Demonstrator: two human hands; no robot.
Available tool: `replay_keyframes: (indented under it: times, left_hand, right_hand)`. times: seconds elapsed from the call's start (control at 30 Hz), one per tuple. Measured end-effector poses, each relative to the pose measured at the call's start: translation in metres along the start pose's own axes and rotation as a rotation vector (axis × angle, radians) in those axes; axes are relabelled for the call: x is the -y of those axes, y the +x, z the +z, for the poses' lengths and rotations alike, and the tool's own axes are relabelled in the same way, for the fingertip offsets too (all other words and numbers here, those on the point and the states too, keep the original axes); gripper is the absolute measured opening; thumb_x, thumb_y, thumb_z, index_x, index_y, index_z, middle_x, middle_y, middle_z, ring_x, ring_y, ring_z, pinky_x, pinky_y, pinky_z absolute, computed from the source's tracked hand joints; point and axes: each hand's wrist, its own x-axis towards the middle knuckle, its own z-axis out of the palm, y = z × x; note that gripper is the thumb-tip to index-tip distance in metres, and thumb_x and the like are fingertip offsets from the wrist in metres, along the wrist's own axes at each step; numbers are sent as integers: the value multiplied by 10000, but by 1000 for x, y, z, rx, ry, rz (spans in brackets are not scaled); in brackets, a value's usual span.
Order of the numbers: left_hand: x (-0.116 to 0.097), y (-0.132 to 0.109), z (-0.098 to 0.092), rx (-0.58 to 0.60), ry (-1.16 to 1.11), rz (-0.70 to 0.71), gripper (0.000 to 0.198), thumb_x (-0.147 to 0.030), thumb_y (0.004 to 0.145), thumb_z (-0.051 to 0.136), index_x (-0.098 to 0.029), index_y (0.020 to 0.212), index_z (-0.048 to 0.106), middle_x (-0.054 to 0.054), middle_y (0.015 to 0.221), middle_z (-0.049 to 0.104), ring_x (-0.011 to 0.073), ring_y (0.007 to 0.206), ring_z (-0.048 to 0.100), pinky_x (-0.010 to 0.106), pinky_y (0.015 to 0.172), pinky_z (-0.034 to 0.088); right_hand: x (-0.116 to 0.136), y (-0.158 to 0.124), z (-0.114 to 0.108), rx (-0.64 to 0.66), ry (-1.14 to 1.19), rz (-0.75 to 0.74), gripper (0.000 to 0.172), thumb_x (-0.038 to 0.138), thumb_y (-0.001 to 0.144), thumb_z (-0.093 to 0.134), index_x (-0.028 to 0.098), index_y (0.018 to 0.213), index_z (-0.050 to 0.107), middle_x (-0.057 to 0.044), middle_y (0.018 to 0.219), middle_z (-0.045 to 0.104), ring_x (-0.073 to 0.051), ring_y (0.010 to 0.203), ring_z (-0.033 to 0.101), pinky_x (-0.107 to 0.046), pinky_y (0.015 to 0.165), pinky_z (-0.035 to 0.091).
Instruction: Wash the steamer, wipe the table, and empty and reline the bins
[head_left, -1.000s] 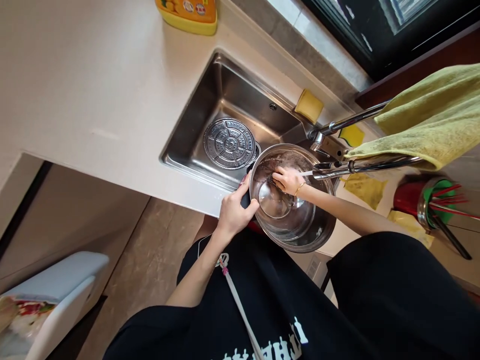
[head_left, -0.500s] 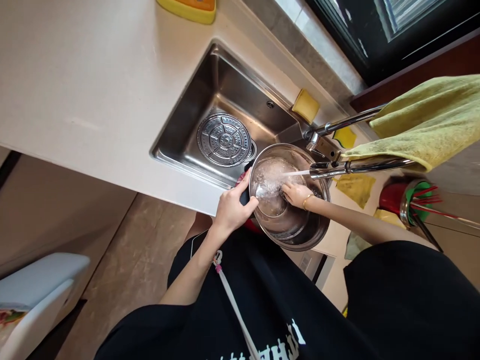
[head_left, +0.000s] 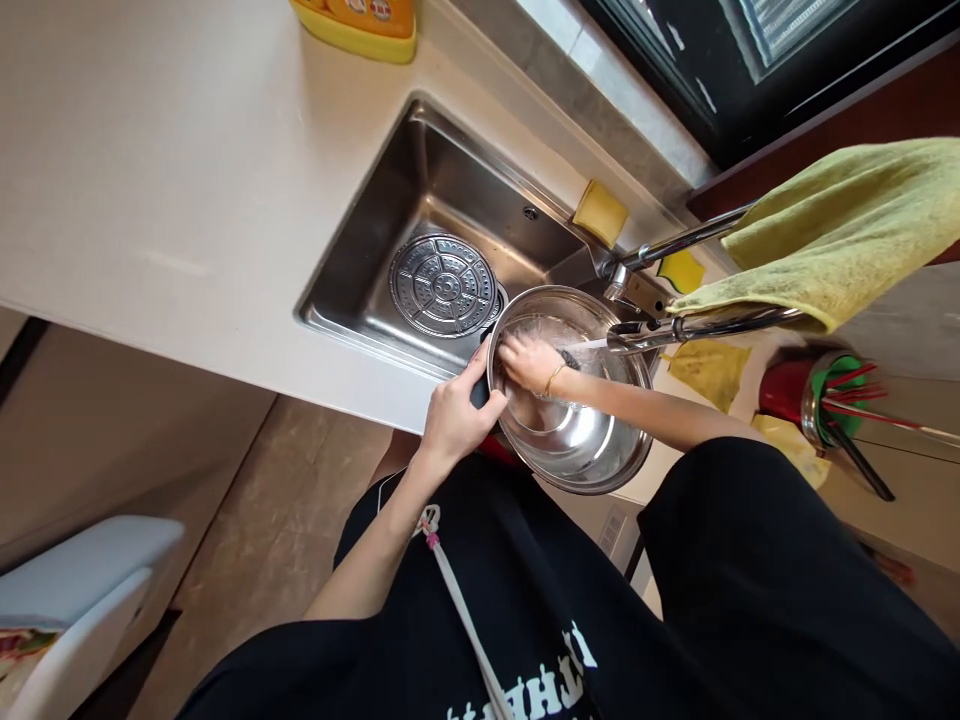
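A shiny stainless steel pot point(head_left: 600, 450) is tilted over the near right corner of the sink, its mouth facing me. My left hand point(head_left: 459, 415) is closed on its left side, at the rim and a dark handle, thumb over the edge. Inside the pot, my right hand point(head_left: 531, 362) presses against the inner left wall with bent fingers; anything beneath them is hidden. Water runs from the chrome faucet point(head_left: 637, 337) into the pot, reaching the area by my right wrist. A round perforated steamer rack point(head_left: 448, 287) lies on the floor of the sink point(head_left: 352, 270).
A yellow sponge point(head_left: 600, 213) sits at the sink's back edge. A yellow-green towel point(head_left: 847, 235) hangs over a chrome pipe. An orange and yellow bottle point(head_left: 360, 30) stands on the counter point(head_left: 150, 200). At right is a red and green container point(head_left: 795, 392) with sticks.
My right hand has moved left inside the pot, from near the middle to the inner left wall. My left hand keeps its hold on the pot.
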Motion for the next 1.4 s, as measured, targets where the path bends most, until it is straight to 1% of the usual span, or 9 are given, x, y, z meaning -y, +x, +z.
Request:
replay_keyframes:
  times: [0.13, 0.27, 0.43, 0.53, 0.67, 0.87, 1.03, 1.23, 1.4]
  left_hand:
    - [0, -2, 0, 3, -1, 1, 685, -225, 781, 499, -285, 1457, 408, -26, 1360, 572, 228, 1171, 606, 311, 1027, 453]
    - [-1, -3, 3, -19, 17, -8, 683, -230, 791, 500, -281, 1464, 394, -12, 1372, 561, 236, 1144, 623, 335, 1016, 467]
    - [-3, -6, 7, -23, 41, -29, 674, -230, 795, 495, -273, 1461, 402, -11, 1349, 582, 230, 1115, 638, 336, 1018, 469]
    - [-2, -8, 9, -6, 54, -37, 673, -234, 790, 491, -275, 1457, 410, -14, 1333, 596, 230, 1117, 635, 327, 1015, 468]
    - [1, -10, 10, -17, 35, -14, 666, -234, 787, 477, -266, 1450, 423, -8, 1375, 559, 233, 1129, 627, 329, 1027, 456]
    - [-2, -6, 13, -31, 2, -13, 659, -231, 787, 470, -257, 1444, 436, -10, 1379, 556, 228, 1118, 629, 322, 1030, 450]
    - [-2, 2, 13, -10, 25, -18, 635, -234, 783, 475, -251, 1418, 476, 4, 1344, 590, 241, 1120, 627, 324, 1011, 457]
    - [5, 4, 10, 19, -27, 30, 651, -235, 766, 489, -226, 1417, 477, 9, 1373, 566, 239, 1201, 579, 316, 1043, 431]
    - [-1, 6, 11, 15, -31, 10, 640, -235, 769, 483, -232, 1409, 489, -10, 1390, 550, 233, 1251, 540, 304, 1070, 402]
  right_hand:
    - [-40, -13, 7, 119, -78, 240, 344, 141, 956, 283, 145, 1156, 562, -187, 1172, 568, -278, 985, 567, -405, 805, 427]
    - [-36, -71, 14, 385, -82, 347, 348, 91, 927, 324, 152, 1127, 602, -183, 1152, 599, -275, 977, 613, -398, 790, 453]
    - [19, -102, -2, 691, 239, 31, 268, 170, 855, 500, 145, 1094, 620, -156, 1137, 629, -255, 881, 647, -367, 734, 487]
    - [56, -79, -14, 471, 541, -29, 188, 217, 877, 477, 148, 1006, 596, -107, 1017, 649, -190, 794, 620, -320, 732, 486]
    - [76, -59, -20, 128, 800, 242, 162, 249, 934, 385, 163, 944, 522, -57, 904, 599, -159, 796, 573, -292, 737, 475]
    - [42, -109, -8, 429, 595, -115, 133, 267, 903, 486, 164, 972, 534, -69, 998, 541, -136, 690, 530, -308, 700, 447]
    - [37, -77, 6, 168, 233, -324, 254, 245, 965, 362, 121, 1111, 530, -131, 1046, 546, -211, 852, 558, -356, 743, 437]
    - [10, -7, 13, -68, 93, -106, 296, 257, 990, 310, 149, 1126, 550, -162, 1098, 560, -255, 962, 538, -374, 765, 433]
    - [-39, -19, 23, 35, 62, 305, 333, 168, 972, 285, 153, 1191, 537, -192, 1204, 545, -257, 998, 566, -371, 780, 454]
